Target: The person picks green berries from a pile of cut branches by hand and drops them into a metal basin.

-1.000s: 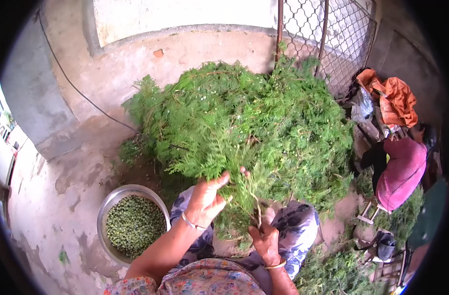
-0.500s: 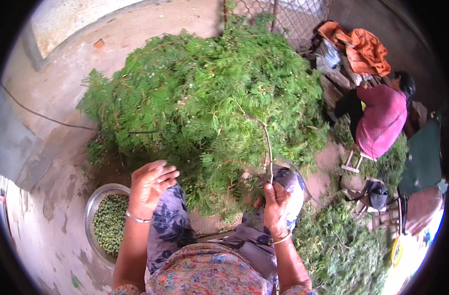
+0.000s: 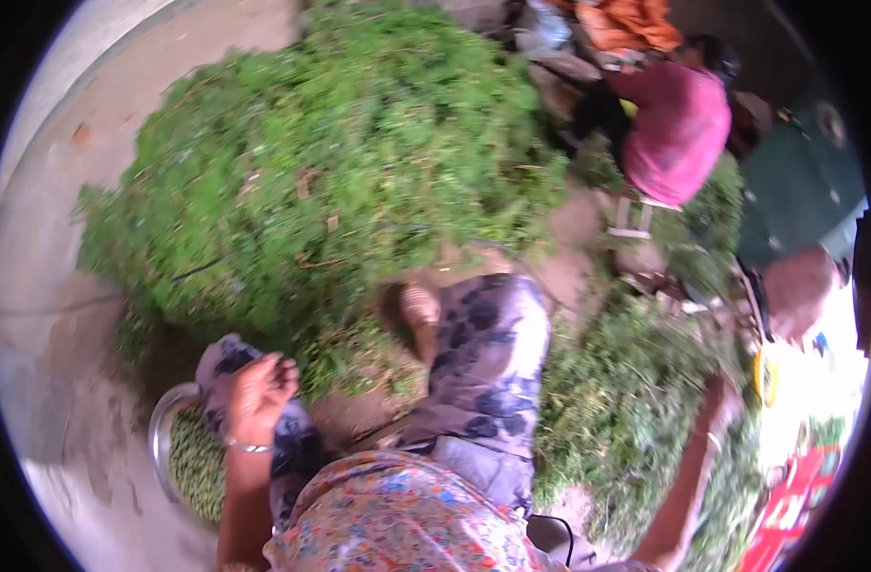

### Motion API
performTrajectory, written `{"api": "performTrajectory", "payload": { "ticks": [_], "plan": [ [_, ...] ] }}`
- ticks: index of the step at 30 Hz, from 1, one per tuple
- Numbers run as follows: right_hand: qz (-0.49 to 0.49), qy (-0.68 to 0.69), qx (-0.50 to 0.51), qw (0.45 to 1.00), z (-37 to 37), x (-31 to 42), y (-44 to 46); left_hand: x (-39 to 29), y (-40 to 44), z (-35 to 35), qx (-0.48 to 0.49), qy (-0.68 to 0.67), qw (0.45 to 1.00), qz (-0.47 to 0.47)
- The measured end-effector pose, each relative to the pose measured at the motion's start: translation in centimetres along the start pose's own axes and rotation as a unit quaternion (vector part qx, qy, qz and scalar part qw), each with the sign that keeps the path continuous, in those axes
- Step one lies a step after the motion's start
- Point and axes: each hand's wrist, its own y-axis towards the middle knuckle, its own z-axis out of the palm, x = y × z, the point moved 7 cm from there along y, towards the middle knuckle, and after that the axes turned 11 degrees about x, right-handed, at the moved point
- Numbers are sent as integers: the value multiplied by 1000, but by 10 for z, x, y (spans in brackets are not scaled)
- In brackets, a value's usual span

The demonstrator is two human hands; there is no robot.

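Observation:
My left hand (image 3: 262,393) hovers over my left knee, its fingers curled together; whatever they may hold is too small to make out. Close below it on the ground stands a metal basin (image 3: 161,448) with many small green berries (image 3: 195,465) in it. My right hand (image 3: 719,405) is stretched far out to the right, over a heap of green branches (image 3: 626,391). Motion smears its fingers, and no branch can be made out in it. In front of my knees lies a large pile of leafy green branches (image 3: 340,162).
A person in a pink shirt (image 3: 678,129) sits on a low stool (image 3: 635,212) at the upper right. Behind them lies an orange sheet (image 3: 631,24). A green panel (image 3: 802,191) and a red object (image 3: 793,505) are at the right. Concrete floor (image 3: 63,381) runs along the left.
My right hand has swung from above my right knee out to the right-hand heap; the branch it held upright is no longer visible. My left fingers have curled closer. The view has turned right.

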Motion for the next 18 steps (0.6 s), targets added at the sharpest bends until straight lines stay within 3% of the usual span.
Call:
{"api": "performTrajectory", "payload": {
  "ticks": [1,2,4,6,8,9,10,11,13,15,18],
  "plan": [
    [246,285,-122,918,-26,-138,-40,5,-1,-5,0,4,1000,4],
    [364,226,-123,895,-54,-161,-63,6,2,-7,6,10,1000,8],
    [438,161,-75,881,-69,-163,-93,5,-3,-9,-36,21,999,24],
    [455,173,-2,874,-28,-142,-104,-2,-1,-15,-79,31,996,20],
    [414,265,85,866,39,-53,-78,-21,2,-6,-102,54,992,47],
    [443,331,78,830,67,16,-63,-31,5,6,-90,67,992,57],
    [389,395,66,830,82,102,-34,-42,9,24,-74,83,991,68],
    [336,436,123,825,112,129,-14,-53,11,42,-71,96,989,88],
    [143,435,146,877,111,254,42,-73,21,67,-39,137,981,128],
    [46,436,188,879,113,344,83,-84,40,77,-18,153,977,146],
    [-3,510,205,836,113,465,125,-88,76,83,-38,288,942,171]
  ]
}}
